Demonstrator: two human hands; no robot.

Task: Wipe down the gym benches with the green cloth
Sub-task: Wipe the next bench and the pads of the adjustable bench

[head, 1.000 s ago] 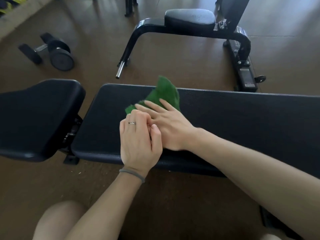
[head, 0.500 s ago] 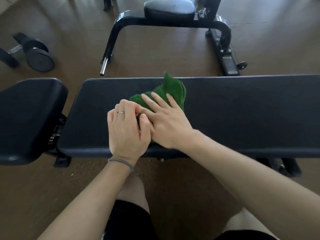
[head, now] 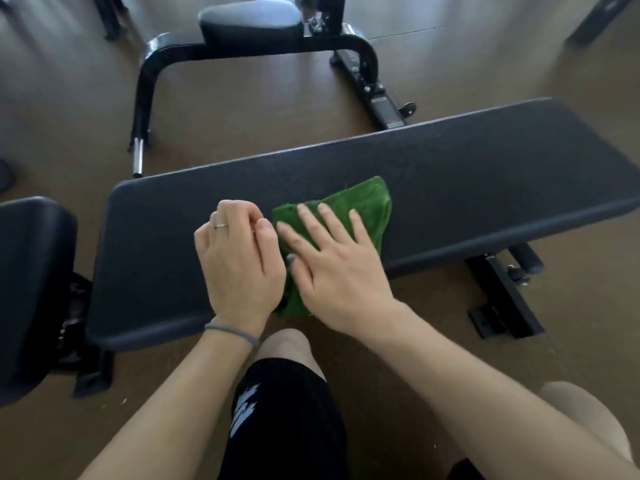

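A long black padded bench runs across the middle of the view. The green cloth lies crumpled on its pad, near the front edge. My right hand presses flat on the cloth with straight, spread fingers. My left hand rests on the pad just left of the cloth, fingers curled under, its thumb side touching the cloth's edge. Whether it grips any cloth is hidden.
A second black pad sits at the left, joined by a hinge. Beyond the bench stands another bench with a grey seat and a black tube frame. My knee in black shorts is below the bench.
Both hands and the cloth have slid rightward along the pad. The left hand has separated from the right and now lies beside it. The view has tilted.
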